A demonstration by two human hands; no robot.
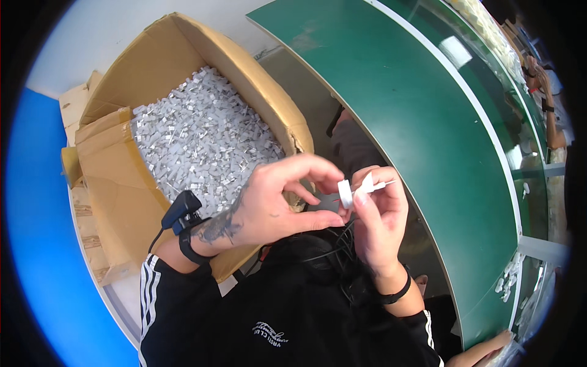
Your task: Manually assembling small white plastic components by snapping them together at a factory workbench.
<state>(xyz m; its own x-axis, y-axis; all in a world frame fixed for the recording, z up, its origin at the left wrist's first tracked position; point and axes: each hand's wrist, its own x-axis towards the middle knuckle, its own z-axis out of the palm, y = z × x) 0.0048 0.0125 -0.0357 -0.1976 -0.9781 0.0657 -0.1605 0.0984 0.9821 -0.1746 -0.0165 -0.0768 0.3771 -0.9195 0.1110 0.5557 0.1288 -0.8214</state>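
Note:
My right hand (380,221) pinches a small white plastic piece (370,185) between thumb and fingers. A thin pin sticks out of its right end. At its left end sits a white round disc (345,194), with a short red bit showing beside it. My left hand (275,199) is curved around the disc's left side, thumb and forefinger apart. The forefinger's tip comes close to the disc's upper edge; whether it touches cannot be made out. The thumb's tip lies below the disc.
Left of my hands stands a large open cardboard box (110,177) holding a heap of small grey-white parts with metal pins (205,140). A green table (428,116) curves along the right, with several white pieces (509,278) near its far edge. Another person's hand (489,347) rests at the lower right.

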